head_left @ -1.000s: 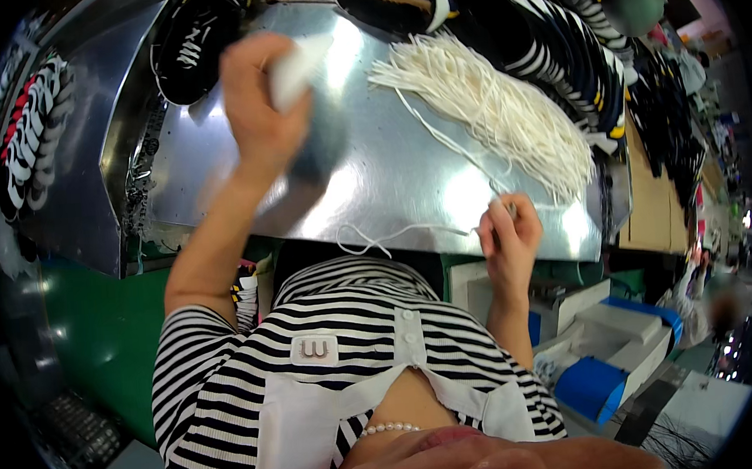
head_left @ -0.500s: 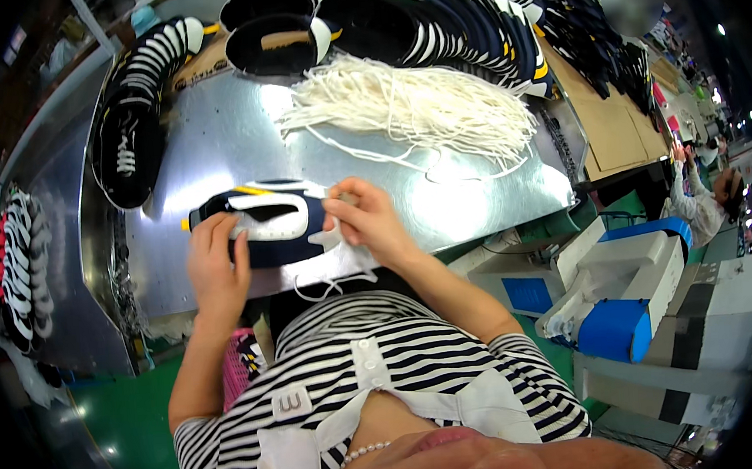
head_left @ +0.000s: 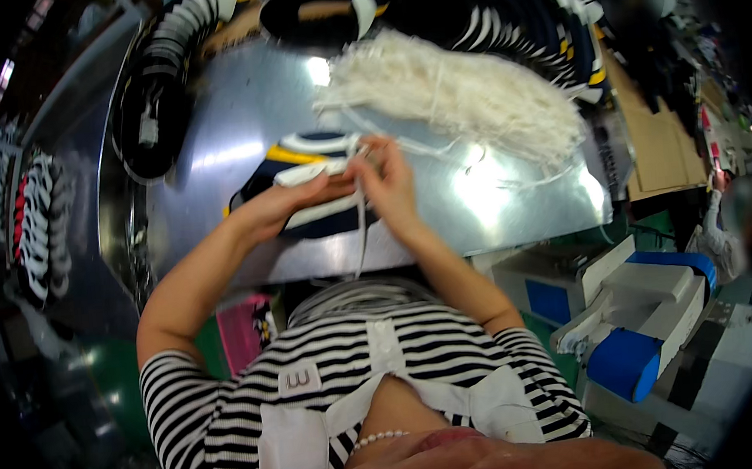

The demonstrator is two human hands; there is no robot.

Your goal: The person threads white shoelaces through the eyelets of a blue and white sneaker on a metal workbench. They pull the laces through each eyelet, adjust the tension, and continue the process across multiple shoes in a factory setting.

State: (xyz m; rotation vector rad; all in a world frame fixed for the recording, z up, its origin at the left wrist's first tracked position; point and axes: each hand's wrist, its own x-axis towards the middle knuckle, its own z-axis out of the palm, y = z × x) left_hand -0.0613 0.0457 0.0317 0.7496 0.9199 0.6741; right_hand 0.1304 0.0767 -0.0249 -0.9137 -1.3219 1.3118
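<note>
A navy, white and yellow shoe upper (head_left: 327, 225) lies on the metal tabletop (head_left: 515, 225) in front of me. My left hand (head_left: 290, 197) reaches over it from the left and grips it near its white eyelet strip, some fingertips hidden. At the upper's right end, my right hand (head_left: 387, 181) is closed in a pinch on a white shoelace (head_left: 361, 227), which hangs toward the table's near edge. The two hands almost touch. Motion blurs the fingertips, so which eyelet the lace is at cannot be told.
Behind my hands lies a big bundle of white laces (head_left: 462, 89). Stacked shoe uppers (head_left: 536, 36) curve along the far right, and a row of dark uppers (head_left: 154, 119) stands left. Cardboard (head_left: 653, 141) and a blue-and-white machine (head_left: 624, 348) are at the right.
My left hand has slid right and forward over the upper, its fingers now beside the right hand. The right hand has moved slightly forward, with a lace hanging from it. The view has shifted.
</note>
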